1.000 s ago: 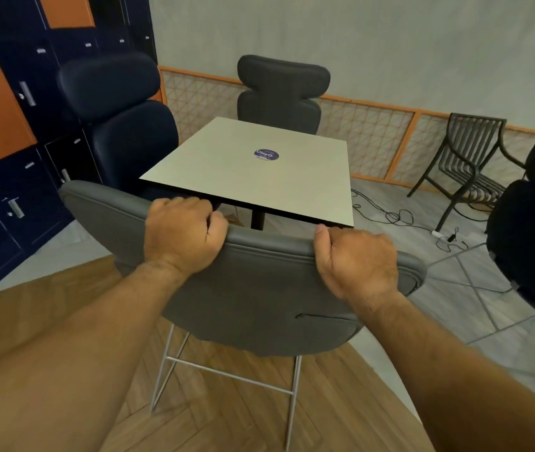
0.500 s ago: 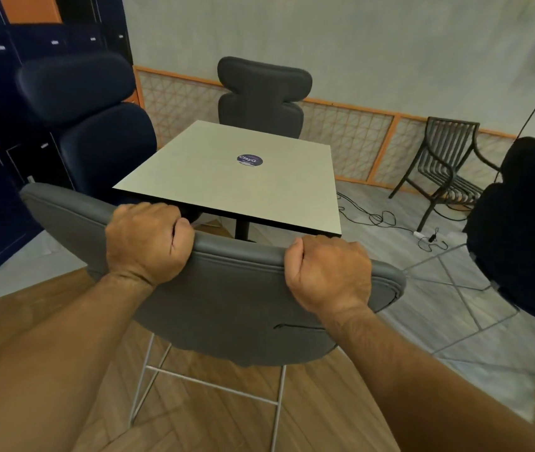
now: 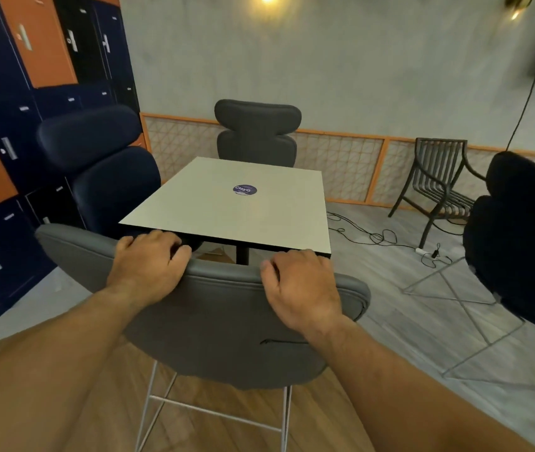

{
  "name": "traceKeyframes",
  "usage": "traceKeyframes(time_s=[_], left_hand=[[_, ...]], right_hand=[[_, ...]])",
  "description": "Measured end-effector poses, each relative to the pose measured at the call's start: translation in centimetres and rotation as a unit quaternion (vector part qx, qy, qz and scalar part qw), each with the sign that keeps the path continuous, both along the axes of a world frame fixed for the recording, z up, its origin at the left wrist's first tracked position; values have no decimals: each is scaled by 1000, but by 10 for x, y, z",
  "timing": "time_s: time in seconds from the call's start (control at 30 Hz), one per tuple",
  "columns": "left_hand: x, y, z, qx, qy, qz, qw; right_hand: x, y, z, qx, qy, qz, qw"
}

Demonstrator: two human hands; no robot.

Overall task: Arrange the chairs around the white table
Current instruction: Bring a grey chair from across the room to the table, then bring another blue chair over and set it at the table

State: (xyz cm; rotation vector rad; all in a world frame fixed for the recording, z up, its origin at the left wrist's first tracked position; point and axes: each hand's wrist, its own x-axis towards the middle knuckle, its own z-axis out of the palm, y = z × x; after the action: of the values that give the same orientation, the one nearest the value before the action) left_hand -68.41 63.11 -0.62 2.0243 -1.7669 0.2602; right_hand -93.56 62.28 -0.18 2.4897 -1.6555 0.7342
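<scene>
left hand (image 3: 148, 269), right hand (image 3: 302, 285) curl over top of grey padded wire-legged chair (image 3: 227, 331), at 6 o'clock of white square table (image 3: 243, 216). Risk: hard shove rams backrest into tabletop edge.

Both bare forearms reach forward from the lower corners, drawing a little closer toward the wrists. The left hand (image 3: 148, 269) lies palm down, knuckles up, its fingers (image 3: 158, 241) bent over the top edge of the grey chair (image 3: 227, 321) back. The right hand (image 3: 302, 285) sits about level with it (the two well apart), fingers curled over that same edge
</scene>
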Motion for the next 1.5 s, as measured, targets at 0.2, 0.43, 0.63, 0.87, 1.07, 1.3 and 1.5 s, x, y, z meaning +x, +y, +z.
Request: traceKeyframes(time_s=[0.2, 0.43, 0.63, 0.87, 1.07, 1.3, 1.5], left_hand=[[-103, 22, 13, -71, 93, -106, 987], [-228, -1, 34, -20, 85, -179, 980], [-317, -9, 47, -74, 137, -201, 967], [-388, -37, 50, -53, 206, -245, 946], [-407, -96, 57, -12, 172, -284, 943], [-443, -212, 52, -12, 144, -320, 936], [-488, -318, 57, 29, 157, -381, 911]], right_hand=[[-85, 20, 7, 19, -118, 44, 992], [-214, 14, 15, 63, -152, -5, 986], [-283, 2, 23, 61, -162, -23, 985], [-356, -20, 33, 65, -180, 2, 982], [-403, -68, 36, 75, -202, -11, 977], [-449, -154, 33, 69, -160, -67, 982], [-487, -239, 39, 86, -130, -140, 978]])
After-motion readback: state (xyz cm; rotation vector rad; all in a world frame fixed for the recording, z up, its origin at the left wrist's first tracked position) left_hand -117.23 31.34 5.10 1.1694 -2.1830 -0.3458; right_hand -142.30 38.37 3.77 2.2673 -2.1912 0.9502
